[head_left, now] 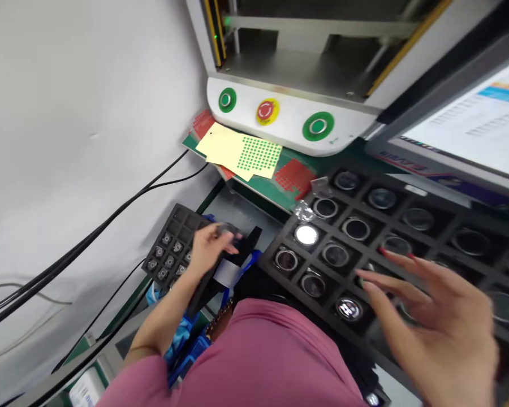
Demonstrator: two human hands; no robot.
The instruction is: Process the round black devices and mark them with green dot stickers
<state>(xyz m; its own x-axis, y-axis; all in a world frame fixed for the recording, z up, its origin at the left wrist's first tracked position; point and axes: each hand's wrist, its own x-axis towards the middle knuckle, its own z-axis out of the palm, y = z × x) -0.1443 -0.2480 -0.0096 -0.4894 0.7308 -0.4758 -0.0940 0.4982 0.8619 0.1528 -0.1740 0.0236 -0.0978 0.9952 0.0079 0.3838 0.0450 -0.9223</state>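
Observation:
My left hand (pixel 207 249) is closed on a small dark piece (pixel 229 229), too blurred to name, beside a dark foam tray (pixel 180 217) of small square metallic parts. My right hand (pixel 445 322) hovers over a larger black compartment tray (pixel 288 288) of round watch-like discs. Its thumb and index fingertips come together in a pinch, while the other fingers stretch apart. Whatever lies between those fingertips, if anything, cannot be made out. Close to the right hand sit a shiny round disc (pixel 349 309) and a dark-faced disc (pixel 313 284) in their compartments.
A machine with a red stop button (pixel 266 111) and green buttons stands at the back. Before it lie yellow sheets of green dot stickers (pixel 258 154) and red sticker sheets (pixel 294 176). A monitor (pixel 470 124) borders the large tray. Black cables (pixel 110 217) run along the left wall.

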